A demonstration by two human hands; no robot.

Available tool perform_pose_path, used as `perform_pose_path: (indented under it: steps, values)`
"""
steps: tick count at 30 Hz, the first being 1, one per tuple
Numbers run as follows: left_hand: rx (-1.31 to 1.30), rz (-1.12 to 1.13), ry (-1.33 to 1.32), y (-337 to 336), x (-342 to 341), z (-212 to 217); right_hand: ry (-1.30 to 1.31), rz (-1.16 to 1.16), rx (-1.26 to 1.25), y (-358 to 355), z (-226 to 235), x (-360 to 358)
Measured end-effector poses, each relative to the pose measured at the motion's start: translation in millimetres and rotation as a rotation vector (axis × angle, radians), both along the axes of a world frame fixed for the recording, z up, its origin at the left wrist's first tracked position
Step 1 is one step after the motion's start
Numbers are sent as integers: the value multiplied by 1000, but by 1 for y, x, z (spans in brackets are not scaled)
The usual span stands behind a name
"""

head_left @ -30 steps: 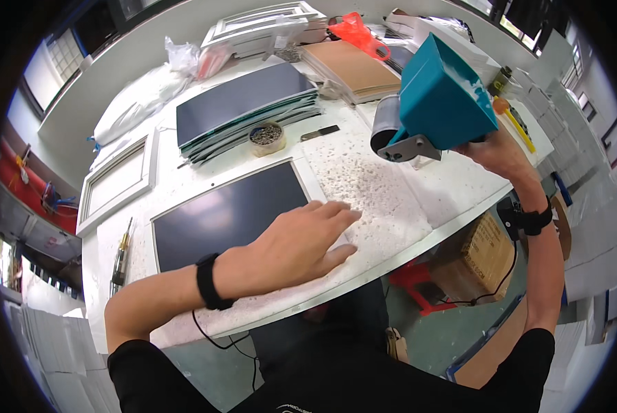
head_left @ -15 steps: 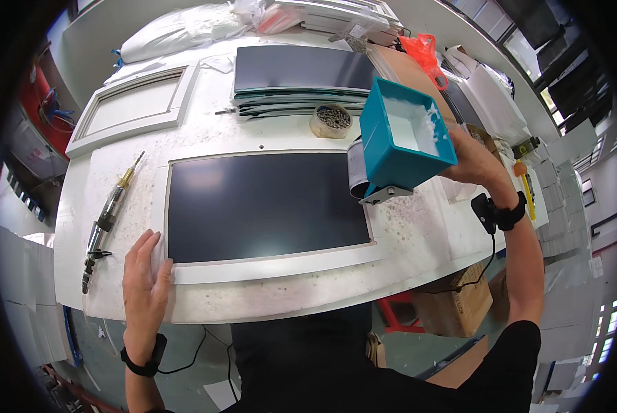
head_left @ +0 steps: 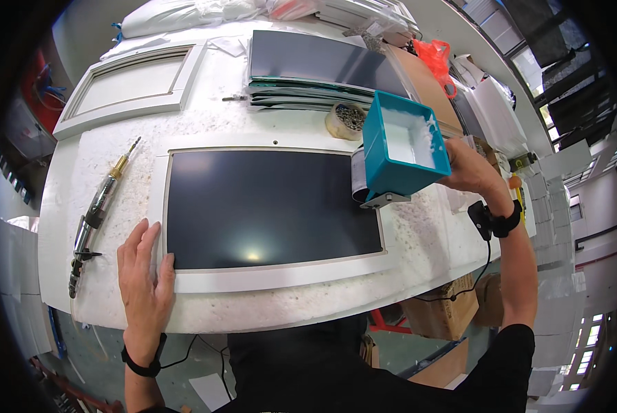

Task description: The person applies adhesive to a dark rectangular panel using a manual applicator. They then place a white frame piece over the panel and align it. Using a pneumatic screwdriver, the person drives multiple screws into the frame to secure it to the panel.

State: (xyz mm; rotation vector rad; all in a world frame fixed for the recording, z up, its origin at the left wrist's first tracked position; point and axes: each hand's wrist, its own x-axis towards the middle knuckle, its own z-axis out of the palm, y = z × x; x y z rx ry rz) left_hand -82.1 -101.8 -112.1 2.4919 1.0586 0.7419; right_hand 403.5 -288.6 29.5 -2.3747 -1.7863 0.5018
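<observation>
A dark glass panel [head_left: 270, 206] lies inside a white frame [head_left: 274, 279] flat on the table in front of me. My left hand [head_left: 145, 286] rests at the frame's lower left corner, fingers stretched out and holding nothing. Gripped in my right hand [head_left: 475, 165] is a glue roller [head_left: 401, 148] with a teal, box-shaped hopper, white residue coating its inside. Its roller [head_left: 359, 172] sits over the panel's right edge; whether it touches there I cannot tell. The hopper hides the frame's upper right corner and most of my right fingers.
At the left lies a power screwdriver [head_left: 102, 210]. Behind it is another white frame [head_left: 126, 93]. A stack of dark glass panels [head_left: 315, 62] stands at the back, with a round tub of screws [head_left: 341, 122] before it. Beyond are a red bag [head_left: 432, 60] and white sacks [head_left: 171, 17].
The view has shifted slightly. The glue roller has come a little nearer to me relative to the frame and screw tub, still in my right hand. My left hand stays at the frame's corner.
</observation>
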Motion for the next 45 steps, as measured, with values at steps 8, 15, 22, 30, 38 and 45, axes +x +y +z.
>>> perform_pose_path:
  steps: [8,15,22,30,38,45]
  values:
    - [-6,2,-5,0,1,-1,-60,55,-58,11,-2,-12]
    - [-11,-16,-4,2,-1,0,-107,77,-123,35,4,-35]
    - [16,-40,-21,5,-4,-3,-82,133,-114,79,1,-80]
    - [47,-63,-72,8,-7,-7,-21,207,-79,137,0,-140]
    - [74,-67,-87,8,-9,-6,67,350,75,183,-21,-178]
    - [112,-54,-66,5,-7,-6,215,376,273,206,-30,-202]
